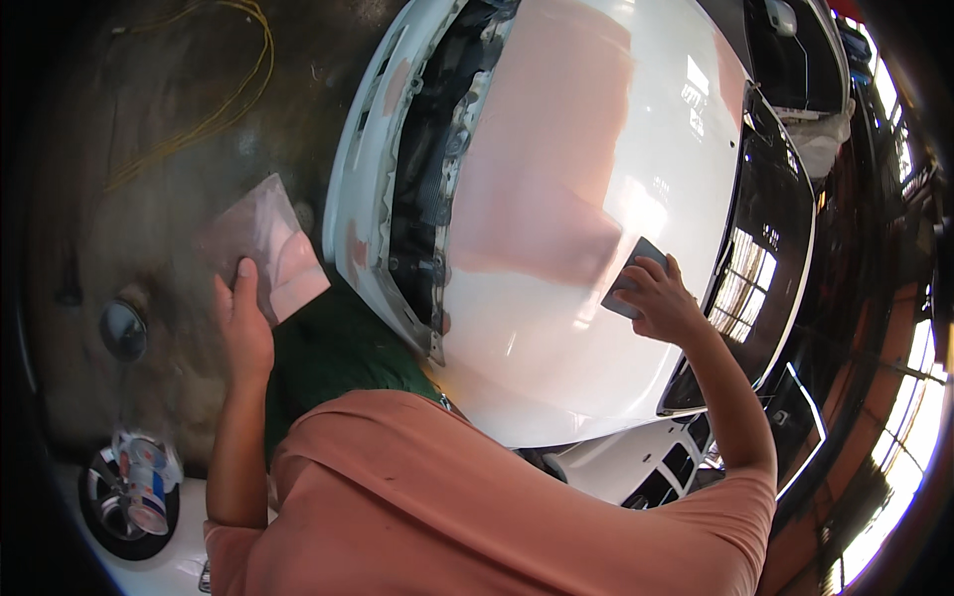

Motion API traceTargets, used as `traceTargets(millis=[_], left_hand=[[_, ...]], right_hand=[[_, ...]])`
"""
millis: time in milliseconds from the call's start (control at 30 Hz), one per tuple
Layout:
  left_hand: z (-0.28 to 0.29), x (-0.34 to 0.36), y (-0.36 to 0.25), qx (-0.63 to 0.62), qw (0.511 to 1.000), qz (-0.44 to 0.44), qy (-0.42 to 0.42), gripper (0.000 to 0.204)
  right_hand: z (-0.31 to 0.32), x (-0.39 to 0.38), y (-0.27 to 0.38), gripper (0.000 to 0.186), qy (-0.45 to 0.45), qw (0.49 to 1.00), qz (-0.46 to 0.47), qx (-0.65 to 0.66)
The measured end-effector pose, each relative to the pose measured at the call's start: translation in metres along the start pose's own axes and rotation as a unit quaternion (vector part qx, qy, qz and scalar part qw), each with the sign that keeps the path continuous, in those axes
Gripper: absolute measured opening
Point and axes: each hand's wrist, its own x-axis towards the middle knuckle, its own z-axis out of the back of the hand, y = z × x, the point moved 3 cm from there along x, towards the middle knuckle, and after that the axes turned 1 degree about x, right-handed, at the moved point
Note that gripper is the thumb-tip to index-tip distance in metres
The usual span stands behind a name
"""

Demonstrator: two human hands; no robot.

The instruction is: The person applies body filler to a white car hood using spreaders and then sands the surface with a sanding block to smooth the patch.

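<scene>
Beneath me is the white hood (556, 348) of a car, with a broad pink filler patch (547, 139) across its front part. My right hand (664, 296) is closed around a flat dark spreader (620, 296), held at the hood just beyond the patch's near right corner. Off the car's front, my left hand (244, 323) grips a thin putty board (238, 230) by its near edge, thumb on top. Pink putty (294, 266) lies smeared along the board's right side.
The car's front opening (422, 189) is uncovered, with its metal frame showing. A windshield (750, 288) lies to the right. Yellow cable (266, 60) loops over the floor at far left. A round tin (123, 330) and a clear-topped container (145, 497) stand at lower left, near a wheel (99, 487).
</scene>
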Motion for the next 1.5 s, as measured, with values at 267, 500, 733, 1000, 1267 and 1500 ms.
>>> traceTargets(millis=[267, 500, 733, 1000, 1267, 1500], left_hand=[[-0.049, -0.013, -0.083, -0.157, 0.972, 0.012, 0.175, 0.054], [-0.054, -0.039, -0.16, -0.073, 0.978, -0.01, 0.195, 0.041], [-0.086, -0.036, -0.193, -0.081, 0.96, 0.022, 0.268, 0.035], [-0.095, 0.031, -0.255, -0.024, 0.956, 0.019, 0.293, 0.034], [-0.11, 0.12, -0.413, 0.002, 0.931, -0.105, 0.35, 0.047], [-0.18, 0.156, -0.402, 0.127, 0.87, -0.052, 0.474, 0.044]], right_hand=[[0.054, 0.025, 0.15, 0.091, -0.255, 0.38, 0.17, 0.873], [0.074, 0.094, 0.232, 0.079, -0.228, -0.207, 0.343, 0.887], [0.183, 0.076, 0.225, 0.052, -0.606, 0.427, 0.174, 0.648], [0.241, 0.116, 0.237, 0.059, -0.599, 0.663, -0.007, 0.45], [0.238, 0.162, 0.215, 0.048, -0.537, 0.549, -0.451, 0.454], [0.118, 0.125, 0.151, 0.041, -0.327, 0.39, -0.749, 0.424]])
